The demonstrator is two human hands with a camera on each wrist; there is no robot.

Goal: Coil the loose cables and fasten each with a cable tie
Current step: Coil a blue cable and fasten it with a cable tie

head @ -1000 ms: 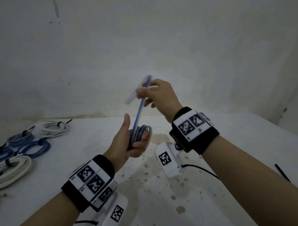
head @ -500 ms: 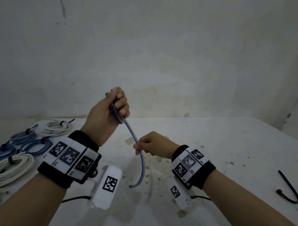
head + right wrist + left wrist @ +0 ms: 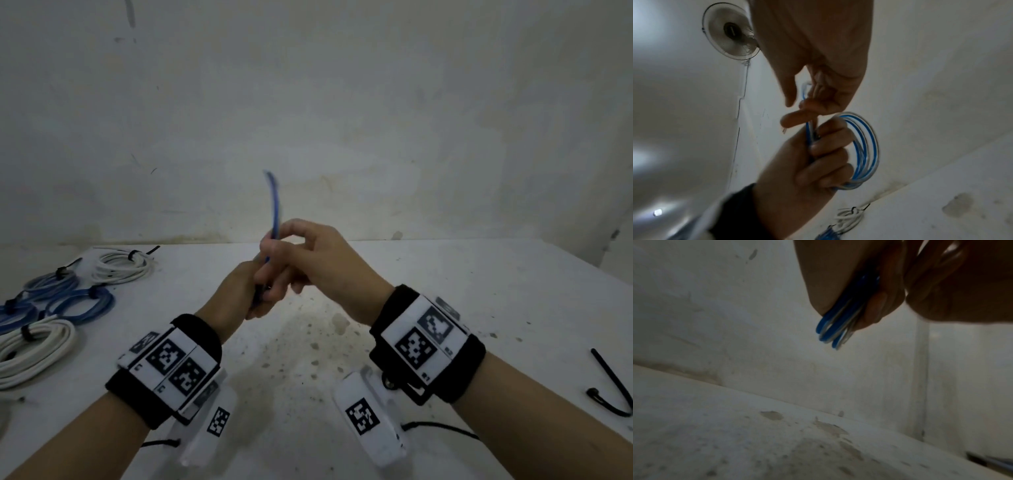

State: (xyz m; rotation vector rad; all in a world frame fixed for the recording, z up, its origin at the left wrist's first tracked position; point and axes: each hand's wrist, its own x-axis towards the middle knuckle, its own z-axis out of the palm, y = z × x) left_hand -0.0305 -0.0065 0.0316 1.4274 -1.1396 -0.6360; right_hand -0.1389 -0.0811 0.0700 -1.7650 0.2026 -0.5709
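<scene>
Blue cable (image 3: 865, 149) coiled in loops, clamped inside curled fingers of left hand (image 3: 809, 164); free end (image 3: 274, 202) sticking up past the knuckles, pinched just above that fist between thumb and forefinger of right hand (image 3: 318, 263).

My hands (image 3: 284, 274) meet above the table (image 3: 445, 291), tied cable coils (image 3: 51, 308) lying far left, a loose cable tie (image 3: 613, 387) far right.
</scene>
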